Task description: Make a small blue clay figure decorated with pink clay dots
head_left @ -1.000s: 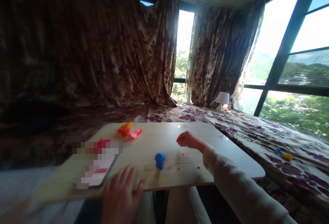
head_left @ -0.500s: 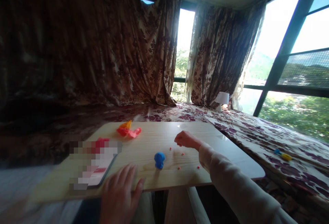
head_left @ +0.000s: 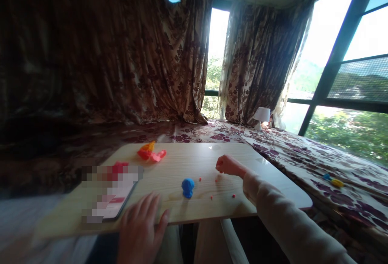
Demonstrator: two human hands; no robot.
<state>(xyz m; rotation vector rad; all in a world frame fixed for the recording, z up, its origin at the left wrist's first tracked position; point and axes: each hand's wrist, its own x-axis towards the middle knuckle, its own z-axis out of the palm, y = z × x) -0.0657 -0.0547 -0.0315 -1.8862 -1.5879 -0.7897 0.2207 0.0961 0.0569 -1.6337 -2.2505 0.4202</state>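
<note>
My left hand (head_left: 142, 219) lies flat at the table's near edge, fingers stretched out and holding nothing. To its right stands a small blue lump (head_left: 188, 188), clay-like, with a rounded top. Beyond that, my right hand (head_left: 226, 164) hovers over the table with its fingertips drawn together; whatever they may hold is hidden. Several tiny red bits lie about the right half of the tabletop, among them one red bit (head_left: 216, 180) just below my right hand and another red bit (head_left: 233, 196) nearer to me.
On the pale wooden table (head_left: 182, 155) rest crumpled red and orange pieces (head_left: 151, 153) at the far left. A phone (head_left: 117, 205), partly pixelated, lies beside my left hand. Blue and yellow lumps (head_left: 337, 183) sit on the flowered cloth at right, and a white lamp (head_left: 262, 114) stands behind.
My right hand has moved a little to the right. The leftmost red bit sits slightly nearer to me. My left hand and the blue lump have stayed put.
</note>
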